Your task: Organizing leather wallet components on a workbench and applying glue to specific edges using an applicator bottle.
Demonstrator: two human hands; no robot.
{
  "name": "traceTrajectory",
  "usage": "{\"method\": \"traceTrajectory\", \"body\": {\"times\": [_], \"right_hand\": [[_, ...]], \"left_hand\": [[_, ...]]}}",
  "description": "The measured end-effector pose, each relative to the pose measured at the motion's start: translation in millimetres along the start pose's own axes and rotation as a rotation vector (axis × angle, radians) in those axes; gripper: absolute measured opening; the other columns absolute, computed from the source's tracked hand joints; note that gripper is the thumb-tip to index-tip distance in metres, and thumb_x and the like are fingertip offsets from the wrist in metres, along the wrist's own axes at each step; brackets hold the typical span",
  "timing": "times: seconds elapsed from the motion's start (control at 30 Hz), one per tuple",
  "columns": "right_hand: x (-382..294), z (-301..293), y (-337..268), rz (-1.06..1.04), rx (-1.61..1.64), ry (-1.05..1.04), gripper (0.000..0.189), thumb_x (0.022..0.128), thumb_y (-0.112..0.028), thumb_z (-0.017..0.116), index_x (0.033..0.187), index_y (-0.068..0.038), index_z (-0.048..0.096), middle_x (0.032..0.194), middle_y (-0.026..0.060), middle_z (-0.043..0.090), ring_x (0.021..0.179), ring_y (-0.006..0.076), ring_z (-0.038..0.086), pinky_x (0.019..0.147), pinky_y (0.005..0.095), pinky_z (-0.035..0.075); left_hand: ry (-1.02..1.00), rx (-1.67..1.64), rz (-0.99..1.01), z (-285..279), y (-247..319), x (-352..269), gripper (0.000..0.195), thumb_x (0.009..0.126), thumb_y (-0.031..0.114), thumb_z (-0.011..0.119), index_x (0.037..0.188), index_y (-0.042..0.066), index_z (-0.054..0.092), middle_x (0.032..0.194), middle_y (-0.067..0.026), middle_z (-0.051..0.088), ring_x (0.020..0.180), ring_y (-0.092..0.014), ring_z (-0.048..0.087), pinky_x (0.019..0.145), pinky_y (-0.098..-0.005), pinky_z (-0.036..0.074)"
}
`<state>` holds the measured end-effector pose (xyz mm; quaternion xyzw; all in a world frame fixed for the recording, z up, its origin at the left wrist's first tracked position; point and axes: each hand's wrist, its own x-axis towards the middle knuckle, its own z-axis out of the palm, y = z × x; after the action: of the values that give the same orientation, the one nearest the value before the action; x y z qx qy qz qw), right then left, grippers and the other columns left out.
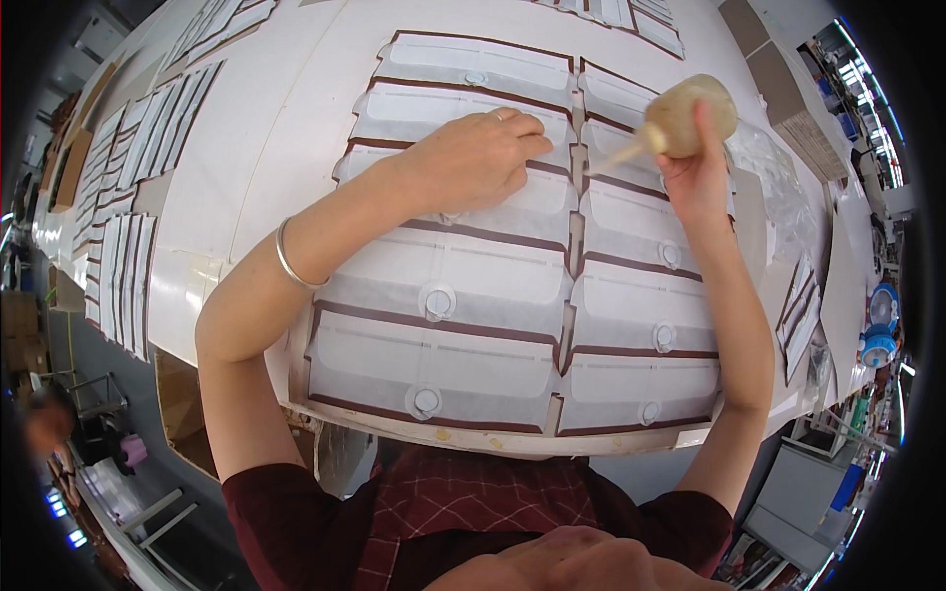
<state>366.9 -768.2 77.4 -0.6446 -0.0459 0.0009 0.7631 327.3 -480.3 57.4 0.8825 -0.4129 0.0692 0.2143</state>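
My right hand (698,181) grips a translucent yellowish squeeze bottle (680,111), slightly blurred. Its long thin nozzle points down and left, near the gap between two columns of flat pieces. My left hand (480,159) lies palm down over the left column, its fingers bent against an upper piece; whether anything sits under them is hidden. These overlapping white-lined pieces (443,266) have dark brown edges. Several show a round disc, such as the disc (438,303) in the left column and another disc (664,337) in the right column.
More brown-edged pieces (155,133) lie in rows on the white table (251,148) at left, with others (628,18) at the far side. Clear plastic film (776,177) and stacked cardboard (805,125) are at right. A person (52,421) is at far left.
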Motion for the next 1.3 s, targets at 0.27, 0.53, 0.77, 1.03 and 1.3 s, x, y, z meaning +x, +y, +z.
{"method": "traceTrajectory", "body": {"times": [0.27,0.53,0.77,1.03,1.3], "right_hand": [[-28,6,-16,-0.015,-0.015,-0.015,0.052,0.094,-0.040,0.061,0.125,0.000,0.048,0.109,0.0099,0.063,0.091,0.0170,0.067,0.055,0.0236,0.057],[-41,21,-9,-0.083,-0.156,0.005,0.044,0.094,-0.037,0.061,0.116,0.001,0.055,0.104,0.0107,0.064,0.089,0.0172,0.068,0.060,0.0257,0.059],[-51,19,-5,-0.031,-0.136,-0.017,0.043,0.095,-0.036,0.060,0.117,0.000,0.055,0.104,0.0099,0.065,0.089,0.0166,0.068,0.061,0.0258,0.059],[-65,16,-7,-0.013,-0.145,-0.035,0.045,0.095,-0.036,0.060,0.123,-0.002,0.050,0.108,0.0090,0.063,0.090,0.0153,0.067,0.057,0.0249,0.057],[-82,6,-31,0.245,0.342,0.042,0.055,0.096,-0.047,0.053,0.125,0.000,0.049,0.104,0.0127,0.062,0.086,0.0258,0.066,0.053,0.0224,0.055]], "left_hand": [[-0.077,-0.044,-0.066,-13,19,-15,0.037,0.086,-0.001,0.047,0.122,-0.003,0.055,0.124,-0.0176,0.057,0.112,-0.033,0.056,0.097,-0.0406,0.047],[-0.106,-0.077,-0.007,-10,47,-40,0.041,0.083,-0.002,0.052,0.123,0.000,0.054,0.130,-0.0167,0.051,0.120,-0.033,0.050,0.100,-0.0421,0.045],[-0.131,-0.065,-0.020,-10,49,-42,0.043,0.081,-0.002,0.053,0.124,0.001,0.054,0.131,-0.0168,0.050,0.121,-0.034,0.049,0.099,-0.0426,0.045],[-0.116,-0.056,-0.006,-10,49,-42,0.044,0.081,-0.002,0.054,0.125,0.000,0.054,0.132,-0.0170,0.049,0.122,-0.034,0.049,0.101,-0.0422,0.044],[-0.086,-0.038,-0.011,-7,47,-47,0.044,0.081,-0.005,0.054,0.124,0.001,0.055,0.133,-0.0164,0.050,0.124,-0.033,0.048,0.103,-0.0411,0.043]]}}
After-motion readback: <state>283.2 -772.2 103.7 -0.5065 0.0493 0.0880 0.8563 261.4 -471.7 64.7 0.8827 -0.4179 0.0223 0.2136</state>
